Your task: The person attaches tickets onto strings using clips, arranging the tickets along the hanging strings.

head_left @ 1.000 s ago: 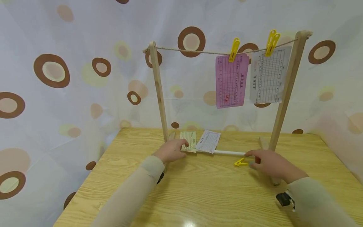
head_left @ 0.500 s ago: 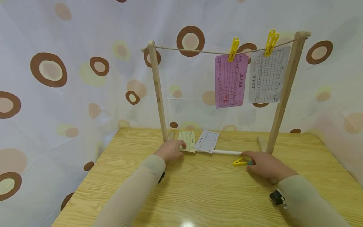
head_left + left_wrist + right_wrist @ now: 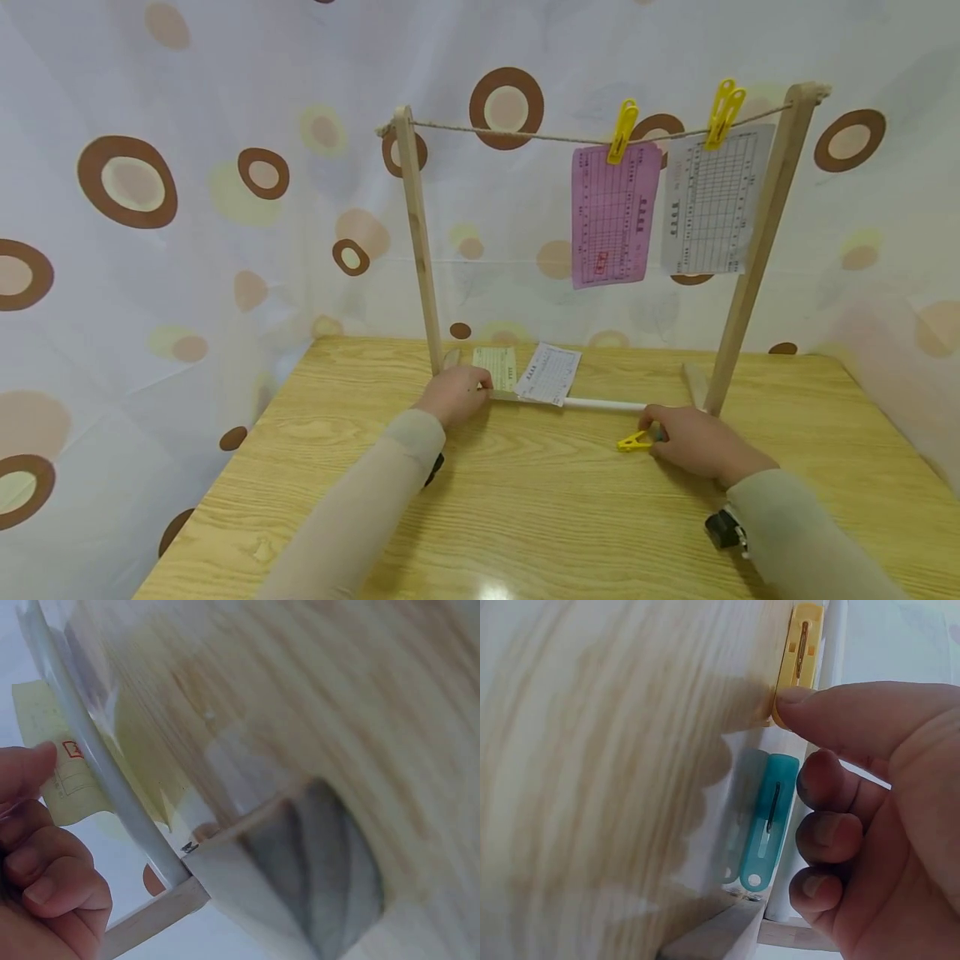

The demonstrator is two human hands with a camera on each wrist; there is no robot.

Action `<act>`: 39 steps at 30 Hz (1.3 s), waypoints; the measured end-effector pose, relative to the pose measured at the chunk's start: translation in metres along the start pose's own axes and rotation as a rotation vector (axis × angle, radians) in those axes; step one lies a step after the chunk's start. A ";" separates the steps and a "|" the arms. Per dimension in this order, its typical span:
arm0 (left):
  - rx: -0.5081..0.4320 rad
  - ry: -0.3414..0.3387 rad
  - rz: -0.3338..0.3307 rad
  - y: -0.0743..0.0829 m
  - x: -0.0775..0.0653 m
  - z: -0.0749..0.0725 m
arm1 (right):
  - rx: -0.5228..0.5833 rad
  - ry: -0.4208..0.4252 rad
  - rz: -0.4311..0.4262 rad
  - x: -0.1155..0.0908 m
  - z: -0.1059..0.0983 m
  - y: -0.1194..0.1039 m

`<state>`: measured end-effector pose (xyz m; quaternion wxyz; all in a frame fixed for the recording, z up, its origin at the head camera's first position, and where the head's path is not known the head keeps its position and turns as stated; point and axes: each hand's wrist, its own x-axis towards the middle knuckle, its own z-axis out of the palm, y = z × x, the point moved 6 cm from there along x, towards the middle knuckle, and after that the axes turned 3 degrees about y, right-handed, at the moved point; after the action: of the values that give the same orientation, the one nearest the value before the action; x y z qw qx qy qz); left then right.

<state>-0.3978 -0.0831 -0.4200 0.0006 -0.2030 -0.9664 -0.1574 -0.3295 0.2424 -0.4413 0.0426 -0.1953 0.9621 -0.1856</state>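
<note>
At the left upright's foot, my left hand (image 3: 453, 396) pinches the near edge of a pale yellow-green printed slip (image 3: 495, 363), and that edge is lifted. In the left wrist view the slip (image 3: 56, 754) shows a red stamp beside the thumb. My right hand (image 3: 697, 442) pinches a yellow clothespin (image 3: 633, 442) at its handle end between thumb and index finger. In the right wrist view a teal clothespin (image 3: 772, 821) lies beside the curled fingers. Next to the yellow-green slip, a white printed slip (image 3: 551, 375) lies over the white rod (image 3: 606, 405).
Between two wooden uprights (image 3: 422, 250) runs a rope (image 3: 495, 133). From it hang a pink slip (image 3: 611, 221) and a white form (image 3: 708, 208), each held by yellow clothespins (image 3: 622, 133). A patterned curtain (image 3: 225, 83) backs the wooden table (image 3: 480, 517).
My left fingers have closed on the yellow-green slip and its near edge has come up. My right hand has moved left onto the yellow clothespin, which has turned slightly.
</note>
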 end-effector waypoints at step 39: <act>-0.209 -0.017 -0.162 -0.004 -0.022 0.006 | 0.126 -0.052 0.011 -0.026 0.016 -0.003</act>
<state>-0.3791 -0.0931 -0.4283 -0.0412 -0.1245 -0.9580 -0.2550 -0.3024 0.2446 -0.4552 0.0807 -0.1918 0.9481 -0.2404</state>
